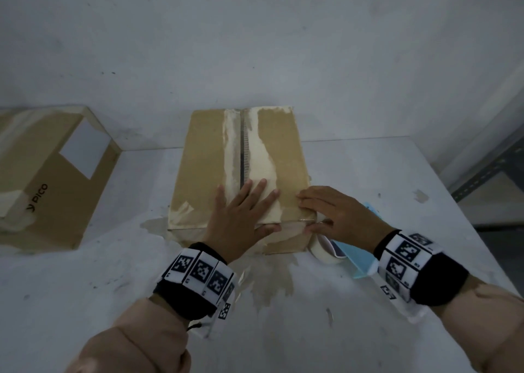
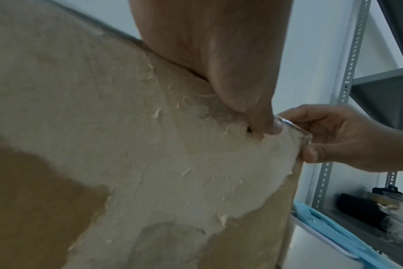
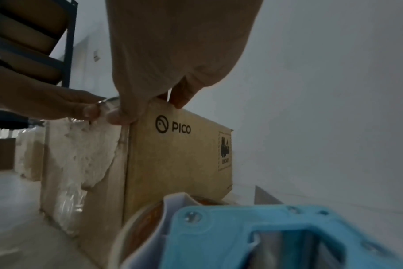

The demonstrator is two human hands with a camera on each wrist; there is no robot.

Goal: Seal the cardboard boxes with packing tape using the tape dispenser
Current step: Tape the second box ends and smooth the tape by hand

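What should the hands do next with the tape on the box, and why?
Probably pull the tape end along the middle seam. The left hand lies flat on the box, the right hand pinches tape at the near corner, and the seam still gapes.

Cardboard box: matt brown, its top skin torn along the centre seam to pale, rough, fibrous paper. Beside its near right corner, tape dispenser of smooth light-blue plastic. Table: matt white, scuffed and stained.
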